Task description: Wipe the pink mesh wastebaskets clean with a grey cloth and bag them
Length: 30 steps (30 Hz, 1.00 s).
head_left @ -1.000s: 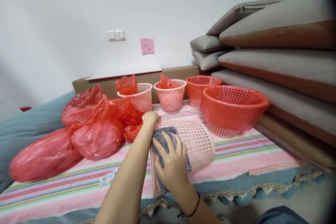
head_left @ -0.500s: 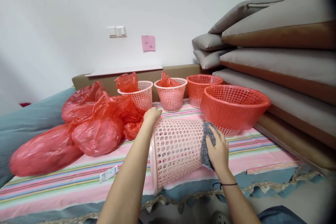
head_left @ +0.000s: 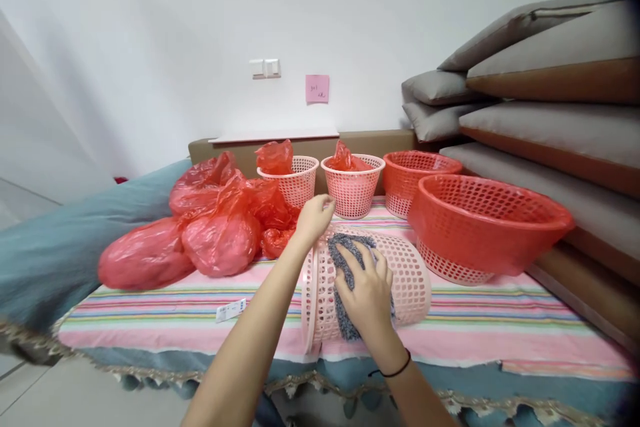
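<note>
A pink mesh basket (head_left: 413,273) lies on its side on the striped cloth, its rim toward the left. My left hand (head_left: 316,217) is closed at the upper edge of the rim, with the fingertips partly hidden. Under my right hand (head_left: 367,287) a dark grey cloth (head_left: 345,320) is pressed flat against the basket's side near the rim, the fingers bent over it. A dark band circles my right wrist.
Behind stand two pink baskets (head_left: 353,193) holding red plastic. Two baskets covered in red plastic (head_left: 490,213) are at right, beside stacked grey cushions (head_left: 550,123). Filled red bags (head_left: 220,240) lie at left. A small white label (head_left: 231,310) rests on the striped cloth (head_left: 175,320).
My right hand and the grey cloth have moved left along the basket, from its base end toward the rim. The view has shifted left. My left hand stays at the rim.
</note>
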### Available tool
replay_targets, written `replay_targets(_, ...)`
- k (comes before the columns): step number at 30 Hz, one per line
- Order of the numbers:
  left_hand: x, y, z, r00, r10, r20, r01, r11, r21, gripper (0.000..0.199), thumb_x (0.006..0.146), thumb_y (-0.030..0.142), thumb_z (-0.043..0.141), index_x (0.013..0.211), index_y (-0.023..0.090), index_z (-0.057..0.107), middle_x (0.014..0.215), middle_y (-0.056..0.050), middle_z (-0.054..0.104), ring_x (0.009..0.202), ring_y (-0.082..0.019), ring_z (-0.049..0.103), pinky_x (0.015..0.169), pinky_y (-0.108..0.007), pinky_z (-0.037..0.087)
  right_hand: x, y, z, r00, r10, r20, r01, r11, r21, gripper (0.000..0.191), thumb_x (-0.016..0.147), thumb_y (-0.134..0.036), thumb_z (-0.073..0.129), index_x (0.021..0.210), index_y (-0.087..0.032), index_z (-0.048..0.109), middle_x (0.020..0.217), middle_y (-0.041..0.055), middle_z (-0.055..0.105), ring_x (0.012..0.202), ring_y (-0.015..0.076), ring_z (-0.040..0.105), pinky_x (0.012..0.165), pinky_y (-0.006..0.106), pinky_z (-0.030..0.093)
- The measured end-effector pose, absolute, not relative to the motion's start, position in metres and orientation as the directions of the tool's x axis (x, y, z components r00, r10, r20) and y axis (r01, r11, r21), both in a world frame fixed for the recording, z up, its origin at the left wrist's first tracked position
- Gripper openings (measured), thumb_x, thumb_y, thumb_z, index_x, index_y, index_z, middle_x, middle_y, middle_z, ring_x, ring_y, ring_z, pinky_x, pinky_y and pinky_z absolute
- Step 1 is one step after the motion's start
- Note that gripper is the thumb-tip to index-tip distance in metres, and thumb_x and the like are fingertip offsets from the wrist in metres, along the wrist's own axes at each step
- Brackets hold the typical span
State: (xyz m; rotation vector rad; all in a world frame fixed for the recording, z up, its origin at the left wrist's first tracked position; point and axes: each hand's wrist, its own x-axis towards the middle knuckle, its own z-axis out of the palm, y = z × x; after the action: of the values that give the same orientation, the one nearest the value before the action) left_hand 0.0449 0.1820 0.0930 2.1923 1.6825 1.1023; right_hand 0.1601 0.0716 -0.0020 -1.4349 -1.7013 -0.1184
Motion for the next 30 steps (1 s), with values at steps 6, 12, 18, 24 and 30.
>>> replay_targets(6, 0.05, 0.151, 0.075, 0.011, 0.892, 0.452, 0.775, -0.294, 0.56, 0.028, 0.092, 0.022, 0.046, 0.109, 0.016, 0.067, 0.116, -0.01, 0.07, 0.112, -0.022, 0.063, 0.099, -0.032, 0.045, 0.153, 0.075, 0.005, 0.067, 0.76, 0.646, 0.836, 0.311, -0.452, 0.043, 0.087, -0.025, 0.049, 0.128, -0.032, 0.06, 0.138, 0.0039, 0.053, 0.124, 0.0336, 0.038, 0.099, 0.05, 0.035)
replay_targets(12, 0.047, 0.16, 0.073, 0.035, 0.902, 0.431, 0.785, -0.292, 0.547, 0.026, 0.091, 0.023, 0.047, 0.104, 0.015, 0.068, 0.114, -0.011, 0.071, 0.109, -0.024, 0.063, 0.099, -0.034, 0.044, 0.196, 0.087, -0.017, 0.104, 0.743, 0.661, 0.851, 0.277, -0.446, 0.043, 0.089, -0.03, 0.047, 0.13, -0.034, 0.059, 0.139, 0.0009, 0.052, 0.125, 0.0313, 0.038, 0.102, 0.05, 0.035)
replay_targets(18, 0.044, 0.173, 0.072, 0.053, 0.906, 0.42, 0.758, -0.311, 0.574, 0.027, 0.091, 0.027, 0.046, 0.094, 0.015, 0.07, 0.105, -0.012, 0.073, 0.102, -0.027, 0.064, 0.096, -0.037, 0.044, 0.265, 0.101, -0.054, 0.427, 0.659, 0.62, 0.814, 0.019, -0.581, 0.044, 0.091, -0.034, 0.041, 0.129, -0.022, 0.06, 0.133, 0.0118, 0.054, 0.118, 0.0299, 0.046, 0.1, 0.05, 0.039)
replay_targets(24, 0.04, 0.191, 0.07, 0.053, 0.911, 0.409, 0.689, -0.33, 0.646, 0.038, 0.094, 0.035, 0.037, 0.084, 0.017, 0.068, 0.098, -0.011, 0.074, 0.096, -0.025, 0.067, 0.089, -0.033, 0.048, 0.183, 0.081, -0.023, 0.268, 0.718, 0.643, 0.893, 0.065, -0.445, 0.044, 0.091, -0.03, 0.046, 0.134, -0.031, 0.057, 0.143, 0.0059, 0.048, 0.127, 0.0376, 0.034, 0.101, 0.056, 0.033)
replay_targets(30, 0.036, 0.199, 0.07, 0.039, 0.92, 0.39, 0.652, -0.32, 0.688, 0.045, 0.096, 0.035, 0.029, 0.083, 0.015, 0.068, 0.1, -0.012, 0.075, 0.099, -0.021, 0.067, 0.093, -0.027, 0.046, 0.126, 0.066, -0.005, -0.014, 0.73, 0.683, 0.843, 0.376, -0.385, 0.05, 0.088, -0.03, 0.051, 0.137, -0.04, 0.05, 0.15, -0.0032, 0.041, 0.13, 0.0337, 0.032, 0.103, 0.051, 0.031)
